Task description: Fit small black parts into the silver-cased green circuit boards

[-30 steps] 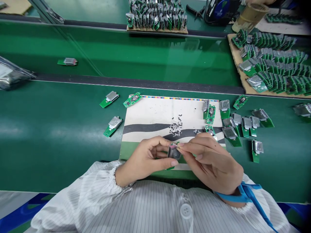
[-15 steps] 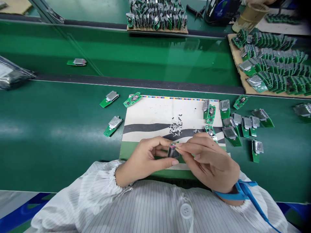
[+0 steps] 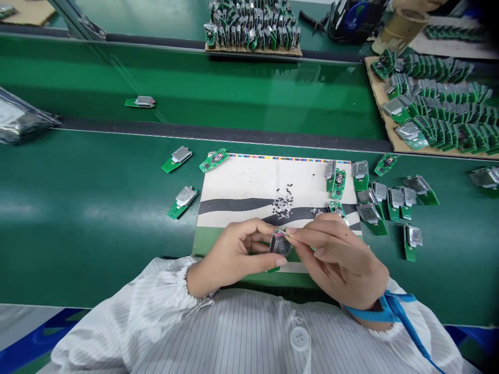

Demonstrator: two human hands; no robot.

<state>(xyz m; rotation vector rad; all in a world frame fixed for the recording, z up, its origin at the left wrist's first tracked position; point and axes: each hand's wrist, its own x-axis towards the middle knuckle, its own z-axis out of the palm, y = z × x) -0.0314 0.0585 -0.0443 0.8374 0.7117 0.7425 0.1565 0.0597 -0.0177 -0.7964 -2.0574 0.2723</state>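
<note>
My left hand (image 3: 237, 249) is closed on a small green circuit board with a grey display module (image 3: 280, 244), gripping it between thumb and fingers. The module's face tilts up and has a pink strip along its top edge. My right hand (image 3: 339, 254), with a blue wrist strap (image 3: 374, 311), pinches at the module's upper right corner. What lies between those fingertips is too small to make out. Beneath both hands is a white, grey and green printed sheet (image 3: 241, 179), with tiny dark and pale pieces (image 3: 283, 202) scattered on it.
Several loose boards (image 3: 395, 200) lie to the right, and others (image 3: 182, 200) at the left. A cardboard tray (image 3: 378, 98) of boards in rows stands back right, another (image 3: 253, 49) beyond the green belt (image 3: 234, 88). A silvery bag (image 3: 23, 119), cutters (image 3: 314, 21) and tape roll (image 3: 403, 28) are around.
The single board on the belt has moved right. The held module has turned slightly, showing more of its face, and green board shows below my left thumb. Both hands keep nearly the same place.
</note>
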